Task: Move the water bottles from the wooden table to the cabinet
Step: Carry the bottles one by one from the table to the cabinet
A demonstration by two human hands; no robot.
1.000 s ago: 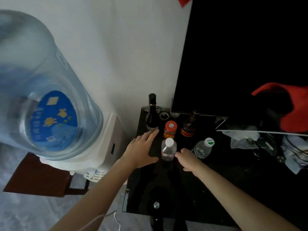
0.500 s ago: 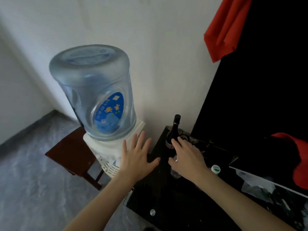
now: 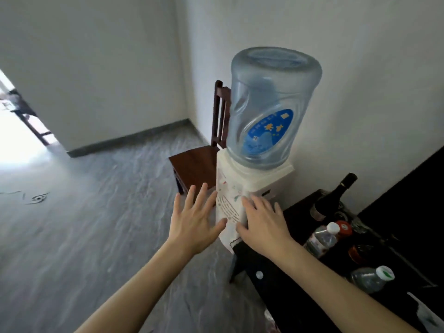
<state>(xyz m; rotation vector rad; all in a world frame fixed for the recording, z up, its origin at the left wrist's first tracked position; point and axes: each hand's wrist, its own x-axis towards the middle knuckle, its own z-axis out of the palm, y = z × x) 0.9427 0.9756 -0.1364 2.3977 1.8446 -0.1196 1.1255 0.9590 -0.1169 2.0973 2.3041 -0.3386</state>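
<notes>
Left hand (image 3: 195, 221): held out over the grey floor (image 3: 84, 224), fingers spread apart, palm down, holding nothing.

Right hand (image 3: 263, 223): held out in front of the white water dispenser (image 3: 242, 188), fingers extended and slightly parted, holding nothing; whether it touches the dispenser cannot be told.

Water bottle, white cap (image 3: 320, 239): stands on the black glossy surface (image 3: 283, 280) at the right, just right of the right forearm, touching or just beside an orange-capped container (image 3: 343, 228).

Water bottle, green-and-white cap (image 3: 371, 278): on the same surface, nearer the camera, apart from the first.

Dark wine bottle (image 3: 332, 198): at the far edge of the surface, near the wall.

Brown bottle (image 3: 360, 253): between the two water bottles, partly in shadow.

Large blue jug (image 3: 269, 109): upended on the dispenser, blue label facing the camera.

Dark wooden chair (image 3: 197, 164): just left of the dispenser, in the corner of the room.
</notes>
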